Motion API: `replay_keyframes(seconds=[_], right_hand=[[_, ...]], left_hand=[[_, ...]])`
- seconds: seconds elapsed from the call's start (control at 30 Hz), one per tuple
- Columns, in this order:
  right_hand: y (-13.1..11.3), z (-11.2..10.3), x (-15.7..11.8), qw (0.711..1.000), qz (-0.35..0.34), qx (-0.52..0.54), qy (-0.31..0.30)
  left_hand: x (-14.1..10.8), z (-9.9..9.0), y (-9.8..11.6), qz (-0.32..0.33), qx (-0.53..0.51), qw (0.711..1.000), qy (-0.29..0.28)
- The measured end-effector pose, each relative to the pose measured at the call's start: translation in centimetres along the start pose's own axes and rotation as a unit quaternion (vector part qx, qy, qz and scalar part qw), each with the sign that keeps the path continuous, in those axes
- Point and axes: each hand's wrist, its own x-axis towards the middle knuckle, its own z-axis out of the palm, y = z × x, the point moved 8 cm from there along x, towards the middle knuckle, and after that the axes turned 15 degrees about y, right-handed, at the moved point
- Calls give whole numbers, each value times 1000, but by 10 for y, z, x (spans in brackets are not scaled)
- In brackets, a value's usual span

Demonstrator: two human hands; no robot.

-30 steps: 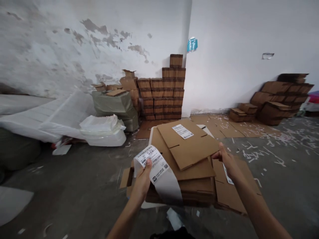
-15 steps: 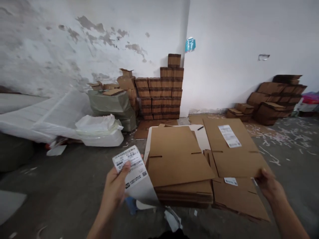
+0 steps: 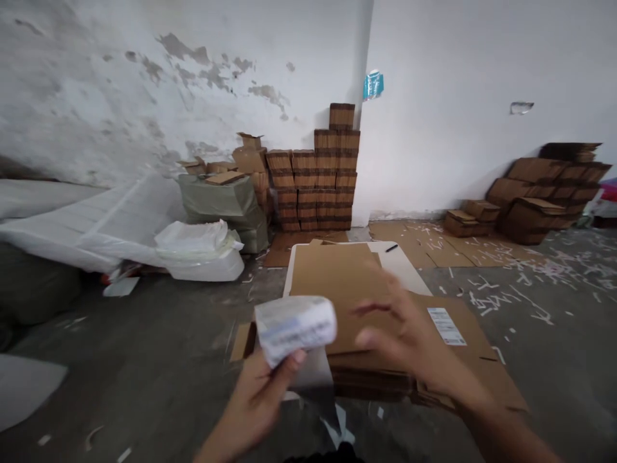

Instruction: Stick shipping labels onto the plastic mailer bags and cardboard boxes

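My left hand [image 3: 272, 389] pinches a strip of printed white labels [image 3: 294, 325], thumb on top; the strip's upper end curls over and its tail hangs below. My right hand [image 3: 409, 328], slightly blurred, is in the air with fingers apart and nothing in it. Beneath it lies a stack of flattened cardboard boxes [image 3: 328, 276]. To the right, a flat cardboard box [image 3: 475, 360] bears a white shipping label [image 3: 447, 326], partly behind my right forearm.
A white table [image 3: 407, 267] holds the stack, with a black pen [image 3: 391, 248] near its far edge. Bundled cardboard [image 3: 313, 186] is piled against the wall. White wrapped packs [image 3: 200, 251] stand left. Paper scraps litter the floor [image 3: 530, 302] at right.
My right hand has let go of the labelled flat box, now lying on the right pile, and moved left toward the label strip. My left hand has shifted right, the strip curling.
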Motion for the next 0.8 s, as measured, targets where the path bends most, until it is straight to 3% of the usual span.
replay_keyframes(seconds=[0.07, 0.1, 0.2, 0.3, 0.37, 0.47, 0.53, 0.6, 0.63, 0.7, 0.8], right_hand=[[-53, 45, -3, 990, -95, 6, -104], [-67, 58, -5, 984, -137, -3, -113], [-75, 85, -12, 968, -233, -34, -88], [-75, 110, -30, 934, -331, -40, -130], [-78, 113, -31, 925, -347, -57, -146], [-77, 92, 4, 959, -247, -17, -137], [-62, 65, 51, 986, -158, 18, -39], [-28, 48, 95, 993, -84, -26, 75], [-6, 48, 112, 991, -53, -67, 103], [38, 64, 130, 987, -4, -134, 93], [90, 86, 123, 980, 25, -193, 53]], left_hand=[[-10, 7, 4, 18, 46, 998, -38], [-13, 8, 3, 2, 39, 998, -50], [-13, 2, -15, -142, -82, 985, -54], [1, -7, -38, -264, -186, 946, -4], [21, -19, -47, -274, -213, 936, 51], [55, -57, -54, -222, -239, 931, 162], [69, -86, -56, -172, -248, 922, 240], [73, -97, -59, -155, -242, 922, 260], [73, -93, -62, -166, -231, 929, 238], [65, -73, -70, -194, -184, 950, 163], [49, -44, -74, -181, -61, 980, 58]])
